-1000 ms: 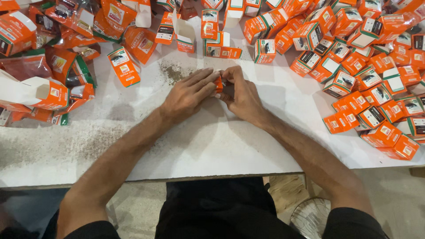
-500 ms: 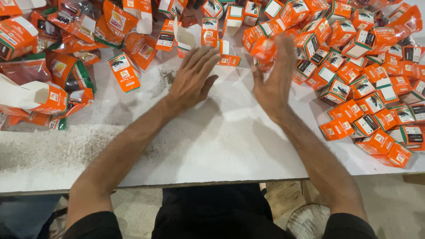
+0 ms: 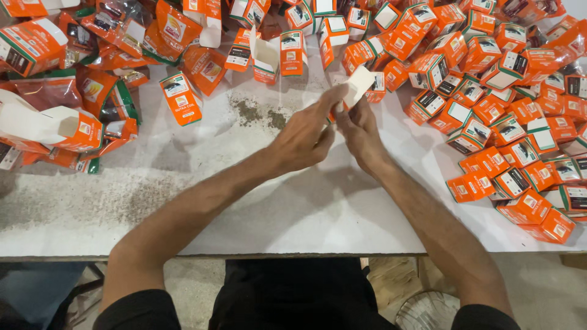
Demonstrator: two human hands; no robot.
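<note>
Both hands meet over the white table point(image 3: 293, 201) and hold one small orange carton point(image 3: 356, 88) whose white inner flap stands open. My left hand point(image 3: 304, 133) pinches the carton from the left with thumb and forefinger. My right hand point(image 3: 361, 131) grips it from below and the right. The carton is lifted just off the table, close to the far heap of boxes.
A big pile of closed small orange cartons point(image 3: 507, 128) fills the right side. Open cartons point(image 3: 269, 58) and orange pouches point(image 3: 104, 91) lie along the back and left. Dark powder point(image 3: 260, 114) is spilled on the table near the hands. The table's front edge point(image 3: 244, 253) runs below my forearms.
A second ago both hands held a carton low on the table. They then spread open toward the far pile, and now they are closed together on a carton with an open flap.
</note>
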